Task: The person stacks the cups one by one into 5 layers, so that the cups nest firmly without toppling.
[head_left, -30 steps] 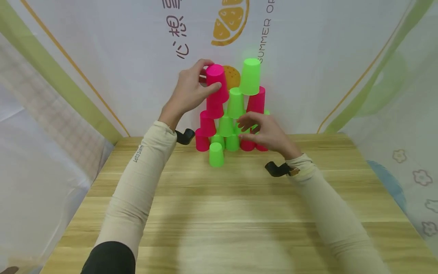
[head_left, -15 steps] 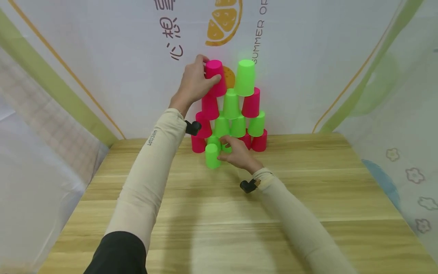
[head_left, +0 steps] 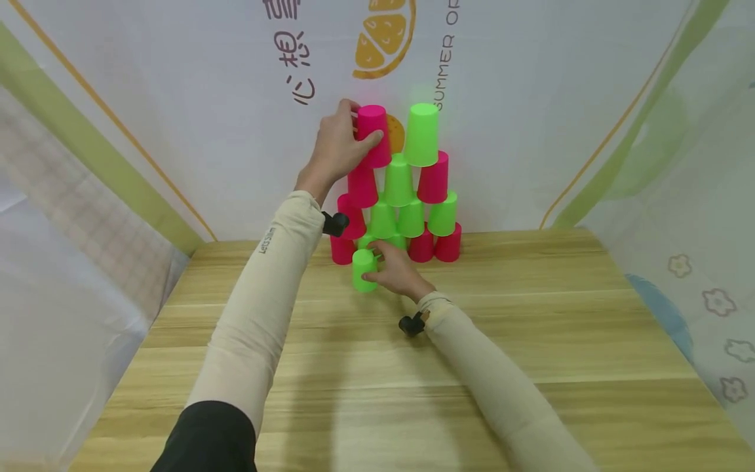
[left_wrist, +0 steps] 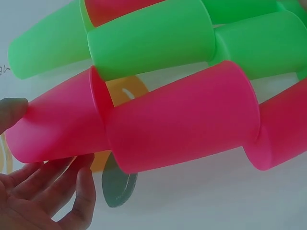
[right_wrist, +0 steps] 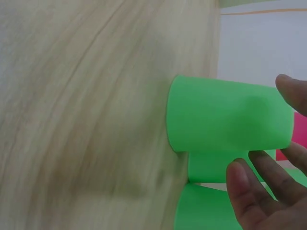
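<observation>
My left hand (head_left: pixel 341 145) grips a pink upside-down cup (head_left: pixel 373 131), thumb on its near side and fingers behind. That cup rests on another pink cup (left_wrist: pixel 182 117) at the left of a stack of pink and green cups. A green cup (head_left: pixel 422 134) stands beside it at the top right, a gap between them. On the table in front of the stack, a separate green cup (right_wrist: pixel 225 115) stands upside down. My right hand (head_left: pixel 401 270) holds it near its upper end, thumb on one side and fingers on the other, partly hiding the bottom row of cups.
The stack stands at the back of the wooden table (head_left: pixel 507 314), close to a white printed cloth (head_left: pixel 501 118). In the bottom row are pink cups (head_left: pixel 448 242) at the right. White curtains (head_left: pixel 696 216) hang along the sides.
My right hand has come down and left from beside the stack to the front green cup and taken hold of it. My left hand has set the pink cup slightly higher, still holding it.
</observation>
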A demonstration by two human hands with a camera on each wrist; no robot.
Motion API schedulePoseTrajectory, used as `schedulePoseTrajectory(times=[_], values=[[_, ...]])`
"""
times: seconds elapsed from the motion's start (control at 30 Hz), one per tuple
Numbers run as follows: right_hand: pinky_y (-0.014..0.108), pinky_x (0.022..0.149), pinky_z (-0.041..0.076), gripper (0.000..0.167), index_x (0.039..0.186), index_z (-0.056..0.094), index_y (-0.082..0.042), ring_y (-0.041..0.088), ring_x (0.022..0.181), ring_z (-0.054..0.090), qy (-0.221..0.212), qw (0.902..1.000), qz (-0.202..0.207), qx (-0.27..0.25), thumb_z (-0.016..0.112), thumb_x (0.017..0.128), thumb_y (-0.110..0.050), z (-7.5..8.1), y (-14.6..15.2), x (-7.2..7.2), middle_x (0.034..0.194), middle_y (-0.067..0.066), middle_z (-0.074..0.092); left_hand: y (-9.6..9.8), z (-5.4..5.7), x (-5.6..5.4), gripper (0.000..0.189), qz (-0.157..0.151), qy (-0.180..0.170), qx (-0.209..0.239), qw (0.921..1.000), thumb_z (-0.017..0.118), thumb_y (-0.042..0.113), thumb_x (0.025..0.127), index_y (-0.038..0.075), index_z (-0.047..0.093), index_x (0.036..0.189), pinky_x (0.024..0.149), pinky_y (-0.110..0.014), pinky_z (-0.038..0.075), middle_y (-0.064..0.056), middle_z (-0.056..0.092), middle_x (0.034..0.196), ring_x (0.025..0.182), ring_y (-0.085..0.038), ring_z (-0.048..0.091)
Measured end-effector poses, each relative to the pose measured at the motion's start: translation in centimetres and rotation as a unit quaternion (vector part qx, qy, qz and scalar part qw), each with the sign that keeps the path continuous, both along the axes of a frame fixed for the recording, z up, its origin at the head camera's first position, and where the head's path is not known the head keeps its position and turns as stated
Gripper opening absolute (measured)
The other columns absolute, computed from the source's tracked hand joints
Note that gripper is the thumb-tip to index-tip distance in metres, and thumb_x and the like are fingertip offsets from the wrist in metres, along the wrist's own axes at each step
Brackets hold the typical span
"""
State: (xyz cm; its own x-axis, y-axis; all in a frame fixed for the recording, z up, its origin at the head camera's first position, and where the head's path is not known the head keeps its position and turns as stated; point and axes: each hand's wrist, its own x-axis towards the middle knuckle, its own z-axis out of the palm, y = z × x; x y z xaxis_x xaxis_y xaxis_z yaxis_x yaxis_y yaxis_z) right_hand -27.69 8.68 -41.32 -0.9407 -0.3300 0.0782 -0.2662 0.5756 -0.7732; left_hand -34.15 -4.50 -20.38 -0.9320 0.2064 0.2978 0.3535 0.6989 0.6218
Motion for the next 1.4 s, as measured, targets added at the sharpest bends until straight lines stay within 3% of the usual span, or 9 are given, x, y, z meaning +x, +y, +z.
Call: schedulePoseTrajectory(times=[0.5, 0.73, 0.97, 1.2, 1.4], values=[[0.045, 0.101, 0.053, 0.050, 0.135, 0.056, -0.007, 0.032, 0.117, 0.062, 0.001, 1.0000, -0.010, 0.001, 0.075, 0.090, -0.020, -0.8, -0.4, -0.3, 0.129, 0.014, 0.064, -1.3, -0.7, 1.2, 0.061, 0.002, 0.002, 0.006, 1.0000, 0.063, 0.037, 0.096, 0.011, 0.037, 0.145, 0.101, -0.030, 0.056, -0.009, 0.061, 0.137, 0.122, -0.020, 0.063], [0.044, 0.104, 0.051, 0.050, 0.133, 0.056, -0.005, 0.031, 0.121, 0.059, -0.011, 0.9999, -0.001, 0.001, 0.075, 0.090, -0.020, 0.1, -0.1, -0.2, 0.131, 0.013, 0.063, -3.2, -1.9, 1.9, 0.058, 0.016, 0.015, 0.040, 0.9990, 0.062, 0.035, 0.096, 0.009, 0.041, 0.142, 0.104, -0.035, 0.055, -0.011, 0.062, 0.134, 0.122, -0.023, 0.064], [0.043, 0.100, 0.053, 0.046, 0.128, 0.059, -0.008, 0.028, 0.117, 0.063, 0.014, 0.9997, 0.017, -0.007, 0.076, 0.088, -0.024, 2.3, 1.0, -0.1, 0.121, 0.010, 0.068, -6.3, -4.9, 2.1, 0.056, 0.041, 0.009, 0.069, 0.9967, 0.061, 0.035, 0.097, 0.005, 0.043, 0.141, 0.102, -0.042, 0.055, -0.015, 0.063, 0.131, 0.122, -0.028, 0.064], [0.041, 0.094, 0.055, 0.046, 0.129, 0.058, -0.008, 0.027, 0.112, 0.066, 0.061, 0.9976, 0.031, -0.004, 0.075, 0.090, -0.025, 5.7, 2.6, 0.7, 0.119, 0.010, 0.069, -9.7, -9.3, 2.5, 0.058, 0.057, -0.028, 0.069, 0.9956, 0.061, 0.034, 0.097, 0.001, 0.042, 0.142, 0.102, -0.049, 0.055, -0.018, 0.063, 0.131, 0.123, -0.034, 0.063], [0.038, 0.085, 0.058, 0.044, 0.128, 0.059, -0.008, 0.027, 0.109, 0.065, 0.083, 0.9956, 0.028, -0.034, 0.075, 0.089, -0.022, 9.2, 3.6, 1.3, 0.118, 0.011, 0.068, -11.6, -13.3, 3.7, 0.055, 0.053, -0.058, 0.050, 0.9956, 0.059, 0.034, 0.099, -0.001, 0.045, 0.139, 0.100, -0.052, 0.054, -0.021, 0.063, 0.130, 0.122, -0.038, 0.063]])
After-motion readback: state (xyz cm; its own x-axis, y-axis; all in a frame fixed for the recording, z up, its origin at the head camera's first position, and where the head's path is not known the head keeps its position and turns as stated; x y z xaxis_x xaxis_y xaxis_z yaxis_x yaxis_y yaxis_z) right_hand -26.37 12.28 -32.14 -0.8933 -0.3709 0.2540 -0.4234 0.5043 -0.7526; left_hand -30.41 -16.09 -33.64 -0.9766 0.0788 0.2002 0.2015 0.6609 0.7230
